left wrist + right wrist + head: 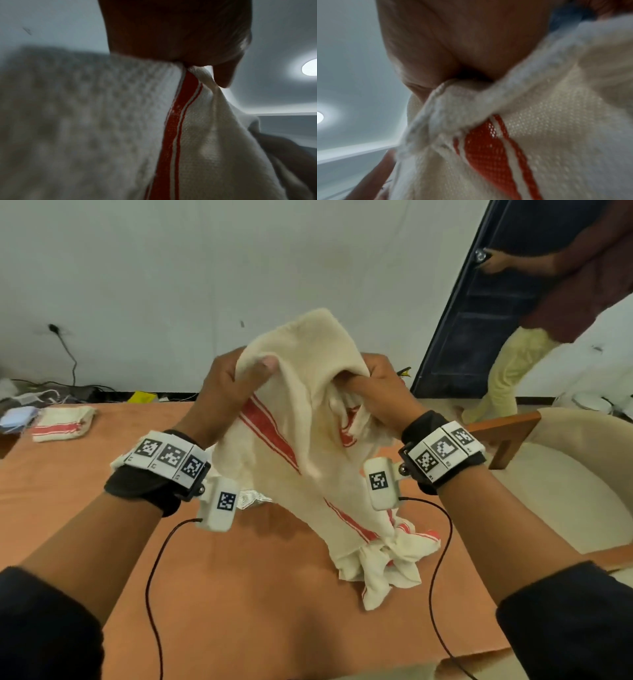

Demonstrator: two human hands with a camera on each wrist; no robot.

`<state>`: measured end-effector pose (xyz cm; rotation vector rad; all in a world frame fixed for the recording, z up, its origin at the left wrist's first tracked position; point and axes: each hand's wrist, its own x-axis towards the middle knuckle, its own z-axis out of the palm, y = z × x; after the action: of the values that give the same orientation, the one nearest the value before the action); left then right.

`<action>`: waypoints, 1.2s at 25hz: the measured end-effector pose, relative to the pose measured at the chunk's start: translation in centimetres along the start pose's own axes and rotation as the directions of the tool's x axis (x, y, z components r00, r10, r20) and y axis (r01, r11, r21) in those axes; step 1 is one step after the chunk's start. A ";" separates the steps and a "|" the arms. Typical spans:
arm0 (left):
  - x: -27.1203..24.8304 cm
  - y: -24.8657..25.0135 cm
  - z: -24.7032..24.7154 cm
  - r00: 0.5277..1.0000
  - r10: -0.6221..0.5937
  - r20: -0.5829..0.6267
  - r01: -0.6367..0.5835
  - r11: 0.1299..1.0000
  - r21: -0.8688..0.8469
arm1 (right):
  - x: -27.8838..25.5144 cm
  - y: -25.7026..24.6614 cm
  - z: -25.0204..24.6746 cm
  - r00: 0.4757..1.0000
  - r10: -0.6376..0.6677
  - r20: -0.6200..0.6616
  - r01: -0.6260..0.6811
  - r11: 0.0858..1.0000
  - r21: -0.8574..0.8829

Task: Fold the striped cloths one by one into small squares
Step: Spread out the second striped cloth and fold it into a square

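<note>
A cream cloth with red stripes (301, 419) hangs bunched above the orange table (239, 594), its lower end crumpled on the tabletop. My left hand (236, 378) pinches its top edge with the thumb on the fabric. My right hand (370, 386) grips a gathered fold beside it. In the left wrist view the cloth (197, 128) runs down from my curled fingers (221, 77). The right wrist view shows the cloth (539, 128) bunched under my palm (453, 47). A folded striped cloth (63, 423) lies at the table's far left.
A beige chair with a wooden arm (507, 429) stands right of the table. Another person (534, 313) stands by the dark door at the back right. Cables and small items (41, 398) lie against the wall at the far left. Wrist camera cables (154, 570) trail over the table.
</note>
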<state>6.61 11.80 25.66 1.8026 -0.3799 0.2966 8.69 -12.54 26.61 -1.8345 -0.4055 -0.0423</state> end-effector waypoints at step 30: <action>-12.8 -7.2 -48.3 0.969 0.118 -0.218 0.132 0.499 0.856 | 11.9 -12.4 43.6 0.938 -0.317 0.138 0.343 0.904 -0.256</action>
<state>-2.31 61.47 26.81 2.7334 0.0039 0.8246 8.43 34.33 27.64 -2.0276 -0.8097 -0.2599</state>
